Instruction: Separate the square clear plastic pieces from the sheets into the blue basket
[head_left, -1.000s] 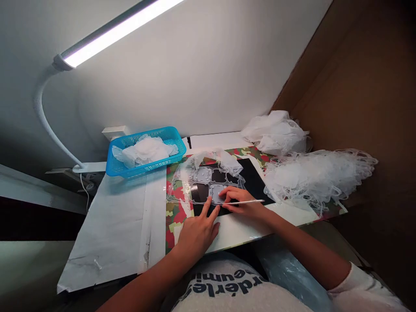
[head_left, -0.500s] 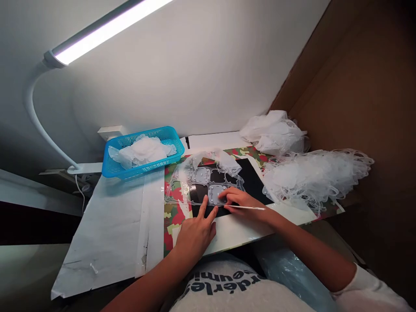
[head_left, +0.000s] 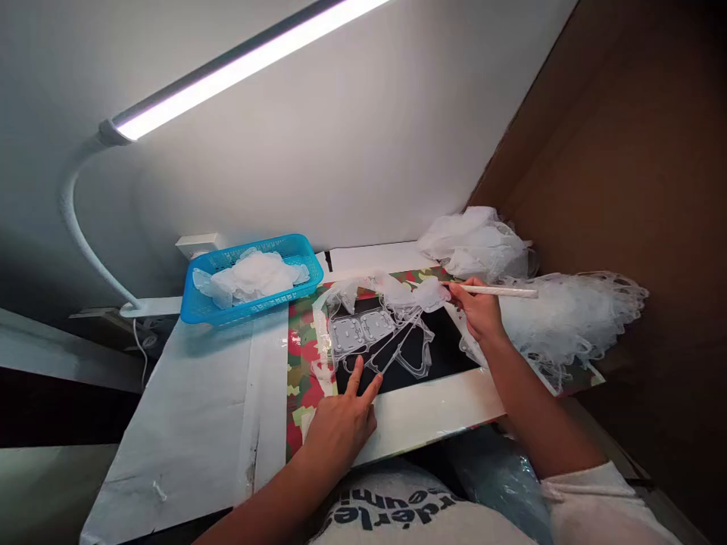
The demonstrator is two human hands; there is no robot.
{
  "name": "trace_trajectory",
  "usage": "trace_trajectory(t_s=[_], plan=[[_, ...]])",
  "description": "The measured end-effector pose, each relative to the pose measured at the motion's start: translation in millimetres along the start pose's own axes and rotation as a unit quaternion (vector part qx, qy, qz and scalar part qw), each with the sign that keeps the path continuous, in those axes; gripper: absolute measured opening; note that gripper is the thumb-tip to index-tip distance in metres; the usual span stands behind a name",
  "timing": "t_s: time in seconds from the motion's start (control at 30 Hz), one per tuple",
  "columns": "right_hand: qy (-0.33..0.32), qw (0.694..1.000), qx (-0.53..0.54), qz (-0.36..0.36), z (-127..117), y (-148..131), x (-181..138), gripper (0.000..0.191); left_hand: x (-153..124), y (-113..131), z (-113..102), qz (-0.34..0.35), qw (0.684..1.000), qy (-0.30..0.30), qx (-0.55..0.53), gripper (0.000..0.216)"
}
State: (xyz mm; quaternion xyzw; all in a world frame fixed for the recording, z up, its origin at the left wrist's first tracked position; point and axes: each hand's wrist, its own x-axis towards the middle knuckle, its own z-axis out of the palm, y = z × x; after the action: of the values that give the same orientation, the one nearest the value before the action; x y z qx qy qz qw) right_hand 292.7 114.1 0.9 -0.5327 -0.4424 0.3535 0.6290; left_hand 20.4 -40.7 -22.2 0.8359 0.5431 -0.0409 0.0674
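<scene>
1. So, from the head camera: the clear cut-out sheet (head_left: 363,331) lies on a black mat (head_left: 446,352) on the desk (head_left: 193,424), with its thin strands slanting toward the right side.
2. Left hand (head_left: 339,425) is palm-down, index and middle fingers spread in a V at the sheet's near edge. It isn't gripping anything, just looks like it's bracing.
3. Right hand (head_left: 480,316) is pinched around a white stick (head_left: 508,292). A translucent piece (head_left: 432,295) sits right at those fingertips; can't tell if it's pinched or just touching.
4. Handling, my guess: super light, floppy, kinda slick film. The skinny strands probably stretch or tear easily, so I'd hold the piece by its rim and press the frame where it's widest.
5. Nearby: a blue basket (head_left: 191,309) with white film bits (head_left: 255,275) at left, a stringy heap (head_left: 573,314) at right.
</scene>
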Motion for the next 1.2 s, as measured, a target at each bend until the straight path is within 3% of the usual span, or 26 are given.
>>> trace_trajectory(t_s=[0.07,0.17,0.27,0.33,0.43,0.5,0.57,0.7,0.9,1.07,1.2], plan=[[-0.033,0.995,0.055,0.075,-5.7,3.7,-2.3,0.048,-3.2,-1.5,-1.2,0.003,1.0,-0.004,-0.014,0.059],[-0.155,0.97,0.082,0.166,-5.6,2.2,-24.9,0.046,-2.8,-9.5,-14.7,0.018,0.991,0.034,-0.125,0.041],[-0.236,0.949,0.078,0.192,0.8,-9.5,-51.3,0.041,15.0,-23.5,-38.1,0.005,0.936,0.091,-0.341,0.028],[-0.26,0.952,0.05,0.153,5.3,-20.5,-65.7,0.036,36.1,-31.6,-49.3,-0.026,0.859,0.029,-0.51,0.046],[-0.333,0.94,-0.022,0.073,10.3,-35.1,-82.7,0.026,68.0,-35.3,-48.2,-0.062,0.726,-0.17,-0.664,0.072],[-0.4,0.913,-0.05,0.071,12.5,-39.2,-89.7,0.024,81.4,-31.8,-38.1,-0.066,0.695,-0.216,-0.683,0.066],[-0.392,0.915,-0.033,0.091,14.1,-36.5,-91.5,0.025,86.8,-26.0,-27.0,-0.059,0.702,-0.189,-0.684,0.049],[-0.262,0.957,-0.001,0.124,15.2,-17.2,-82.8,0.03,82.2,-18.5,-17.5,-0.036,0.715,-0.133,-0.685,0.033],[-0.337,0.926,-0.015,0.172,16.7,-1.2,-77.2,0.035,71.8,-18.8,-23.6,-0.024,0.788,-0.08,-0.61,0.028],[-0.393,0.895,-0.043,0.205,19.6,-12.6,-76.5,0.033,69.4,-17.4,-24.2,-0.003,0.821,-0.044,-0.569,0.03],[-0.395,0.898,-0.054,0.186,22.1,-16.0,-73.6,0.033,68.1,-16.3,-22.5,0.011,0.843,-0.018,-0.537,0.028]])
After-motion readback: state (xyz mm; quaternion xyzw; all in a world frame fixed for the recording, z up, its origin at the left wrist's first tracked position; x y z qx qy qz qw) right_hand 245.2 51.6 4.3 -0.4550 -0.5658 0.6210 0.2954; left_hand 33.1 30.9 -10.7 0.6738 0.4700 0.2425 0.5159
